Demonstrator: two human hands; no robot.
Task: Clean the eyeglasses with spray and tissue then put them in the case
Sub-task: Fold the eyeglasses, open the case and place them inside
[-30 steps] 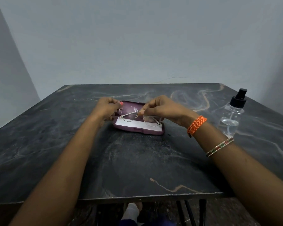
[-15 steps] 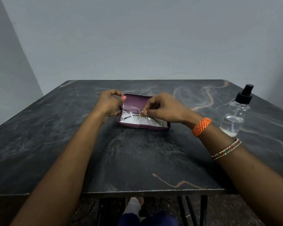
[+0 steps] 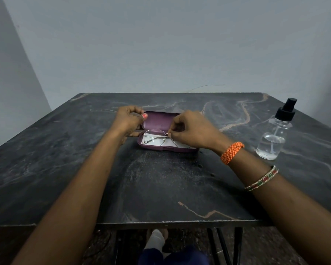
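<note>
1. Step in hand, as I read it: the last one, seating the eyeglasses (image 3: 154,137) in the case (image 3: 166,148). They lie folded in the lower tray on a white lining or tissue (can't tell which), roughly mid-desk, nearer the far edge.
2. Right hand (image 3: 194,131): grip pinching the frame at the bridge, fingers curled over the right half of the tray.
3. Left hand (image 3: 129,121): grip curled on the left end of the open lid, thumb on its edge, holding the lid up.
4. Next move calls for: let go of the frame, clear the right fingers from the tray, then swing the lid down. Check that no temple or lens sits above the rim first.
5. In the way: only the right hand itself, which sits under the lid's closing arc.
6. Around: spray bottle (image 3: 275,134) upright near the right edge of the desk (image 3: 65,169), well apart from the case. No loose tissue visible.
</note>
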